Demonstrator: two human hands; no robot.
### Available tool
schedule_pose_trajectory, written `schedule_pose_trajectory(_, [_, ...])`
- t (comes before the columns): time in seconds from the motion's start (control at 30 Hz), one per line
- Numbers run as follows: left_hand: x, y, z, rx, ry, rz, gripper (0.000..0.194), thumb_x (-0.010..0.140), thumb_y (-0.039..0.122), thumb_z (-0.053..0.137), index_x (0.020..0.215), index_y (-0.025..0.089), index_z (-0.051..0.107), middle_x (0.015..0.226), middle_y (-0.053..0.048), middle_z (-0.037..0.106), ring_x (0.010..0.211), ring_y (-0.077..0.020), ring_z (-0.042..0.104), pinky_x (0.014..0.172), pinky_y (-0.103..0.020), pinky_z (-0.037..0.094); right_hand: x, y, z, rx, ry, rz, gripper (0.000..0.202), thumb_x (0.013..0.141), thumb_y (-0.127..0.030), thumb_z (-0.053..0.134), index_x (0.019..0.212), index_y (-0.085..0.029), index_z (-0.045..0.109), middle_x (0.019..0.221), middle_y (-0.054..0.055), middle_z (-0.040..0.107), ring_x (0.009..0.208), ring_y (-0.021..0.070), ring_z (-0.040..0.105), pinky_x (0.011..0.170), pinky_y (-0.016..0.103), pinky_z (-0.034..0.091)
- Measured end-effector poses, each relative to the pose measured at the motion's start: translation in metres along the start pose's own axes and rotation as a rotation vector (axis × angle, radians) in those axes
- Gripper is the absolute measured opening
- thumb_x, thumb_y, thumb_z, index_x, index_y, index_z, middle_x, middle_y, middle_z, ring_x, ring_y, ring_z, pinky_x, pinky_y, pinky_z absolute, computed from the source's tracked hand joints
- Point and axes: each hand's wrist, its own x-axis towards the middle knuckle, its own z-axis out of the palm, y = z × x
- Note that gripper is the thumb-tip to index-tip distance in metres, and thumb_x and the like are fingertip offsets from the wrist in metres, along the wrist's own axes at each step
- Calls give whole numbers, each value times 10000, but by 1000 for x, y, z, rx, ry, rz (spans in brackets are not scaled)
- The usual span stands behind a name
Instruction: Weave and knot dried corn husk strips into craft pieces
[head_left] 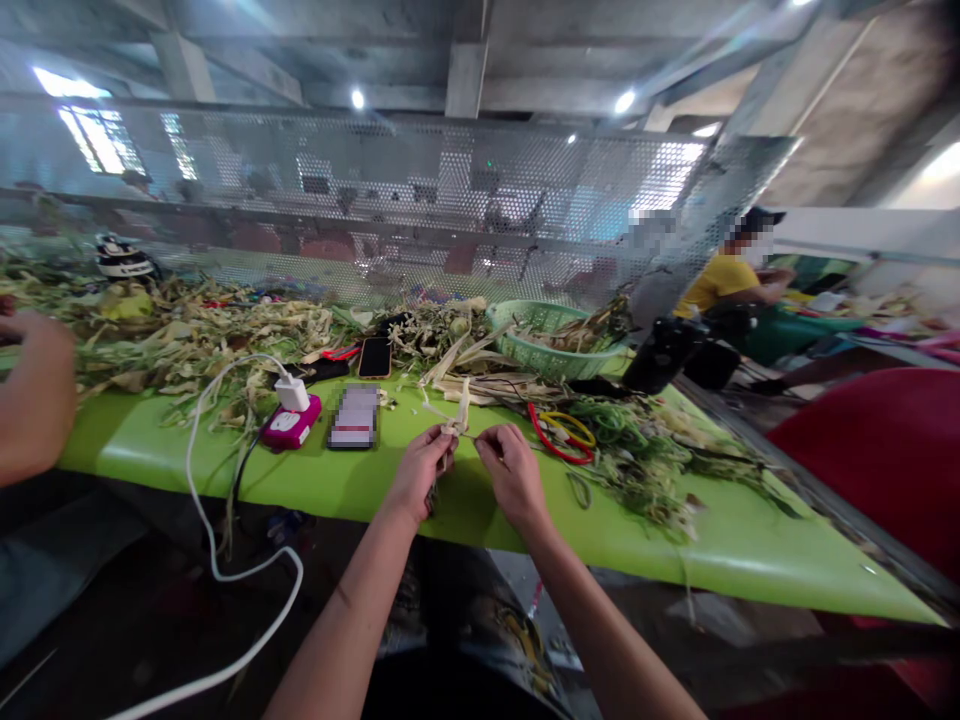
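Note:
Near the front edge of the green table [292, 490], my left hand [421, 470] is closed around a small piece made of pale dried husk [463, 405], its strip sticking up above the fingers. Darker stem-like ends hang below that hand. My right hand [514, 470] is pinched just to the right, at the end of a thin strand [469, 435] that runs across from the husk piece. What the strand is made of is too small to tell. Right of my right hand lie red-handled pliers or a red loop [551, 440] and a yellow loop [574, 428].
A phone [355, 415] and a purple power socket [291, 422] with a white cable [196, 470] lie to the left. Behind are a second phone [375, 357], heaped husks [187, 340] and a green basket [555, 350]. Green fibres [645, 450] spread right. Another person's arm [34, 395] is at far left.

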Motion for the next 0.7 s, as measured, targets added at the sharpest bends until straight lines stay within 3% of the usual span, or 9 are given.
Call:
schedule_pose_trajectory(0.23, [-2, 2, 2, -31, 36, -23, 363, 608, 369, 808, 794, 123, 616, 620, 40, 489, 487, -31, 397, 470, -160, 285, -2, 5, -14, -251, 41, -118, 149, 905, -275, 454, 778, -212, 498, 817, 53, 531, 795, 211, 498, 719, 328, 391])
schedule_pose_trajectory(0.37, [-3, 2, 1, -7, 7, -7, 344, 639, 388, 785, 763, 133, 591, 620, 45, 465, 481, -32, 366, 463, -172, 252, -1, 8, -17, -260, 62, -112, 163, 902, -286, 464, 769, -207, 516, 818, 60, 539, 796, 216, 503, 718, 341, 396])
schedule_pose_trajectory(0.5, [-6, 1, 2, 138, -56, 14, 305, 727, 419, 709, 812, 145, 607, 662, 38, 467, 537, -52, 377, 493, -180, 254, 6, 11, -21, -8, -37, -18, 144, 872, -307, 510, 860, -197, 601, 880, 64, 581, 813, 206, 542, 709, 321, 425])
schedule_pose_trajectory(0.6, [-6, -1, 4, 248, -100, -1, 283, 771, 413, 659, 908, 167, 634, 705, 27, 504, 605, -79, 416, 545, -186, 294, 14, 11, -19, 276, -125, 99, 236, 857, -388, 534, 938, -196, 644, 944, 67, 622, 879, 209, 569, 752, 315, 448])
schedule_pose_trajectory(0.7, [-6, -4, 7, 303, -140, 20, 248, 787, 380, 634, 920, 172, 651, 707, 19, 528, 644, -102, 438, 585, -202, 320, 19, 9, -11, 475, -121, 206, 250, 800, -425, 599, 804, -182, 657, 815, 42, 633, 791, 194, 571, 720, 302, 449])
